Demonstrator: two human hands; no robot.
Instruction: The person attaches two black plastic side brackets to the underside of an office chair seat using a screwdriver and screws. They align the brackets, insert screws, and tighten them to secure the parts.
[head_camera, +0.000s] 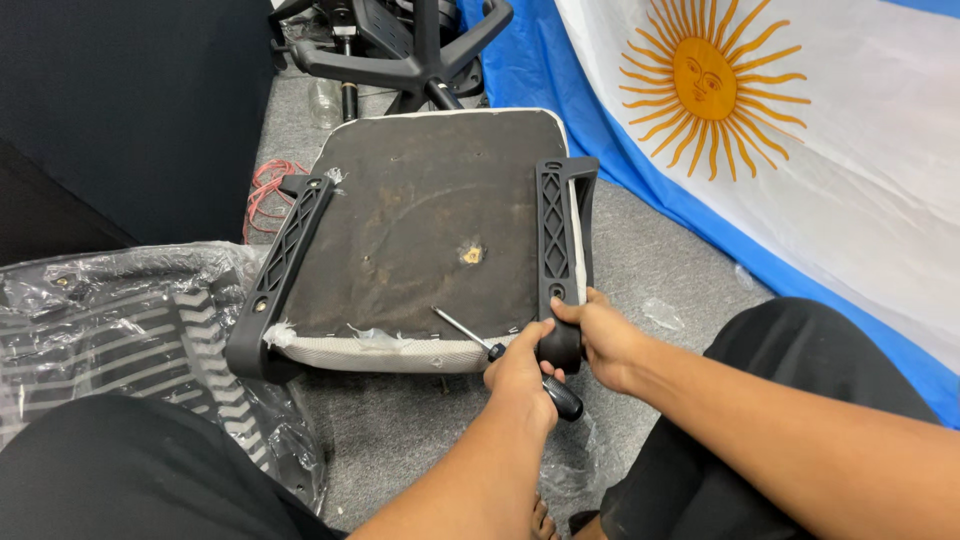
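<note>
An upturned chair seat (430, 215) lies on the grey carpet floor (660, 260), its dark underside facing up, so that the two black armrest brackets are easy to reach from above. The left hand (520, 375) is closed around the black handle of a screwdriver (500, 355), whose metal shaft slants up and to the left, its tip resting on the seat's underside near the front edge. The right hand (595, 335) is clamped on the near end of the right armrest bracket (558, 250), seemingly to steady it against the seat; the two hands sit close together, touching. The left armrest bracket (280, 275) lies along the seat's other side, untouched. To the left, a striped mesh chair back sits in a clear, crinkled plastic bag (130, 330), partly across the person's knee. Beyond the seat stands a black chair base (400, 50), and a tangle of red wire (265, 190) lies beside it. At the right hangs a large cloth flag (780, 150), white with blue bands and a golden sun emblem.
</note>
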